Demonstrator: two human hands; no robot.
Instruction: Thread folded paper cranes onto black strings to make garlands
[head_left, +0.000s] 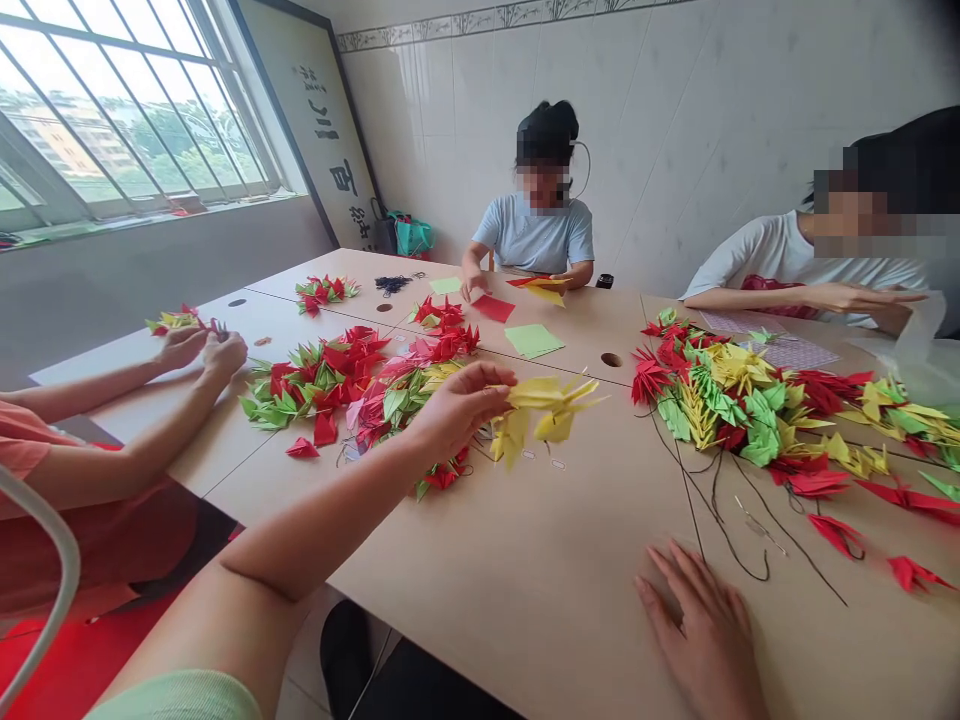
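Observation:
My left hand (466,402) reaches out over the table with its fingers pinched on a few yellow folded-paper cranes (551,408), which hang above the tabletop. Just behind and left of it lies a pile of pink, red, green and yellow paper cranes (390,395). My right hand (701,625) rests on the table near the front edge, fingers stretched out and holding nothing. Beyond it are dark cords (716,500) and a thin metal needle-like piece (759,525). A large heap of paper cranes (739,385) spreads across the right side, with loose red cranes (836,535) nearer me.
A person opposite (534,235) handles coloured paper beside a green sheet (534,340) and a red sheet (495,307). Another person's hands (202,350) work at left. At right, a person (795,265) sits near clear plastic (919,345). The table has a round hole (611,360).

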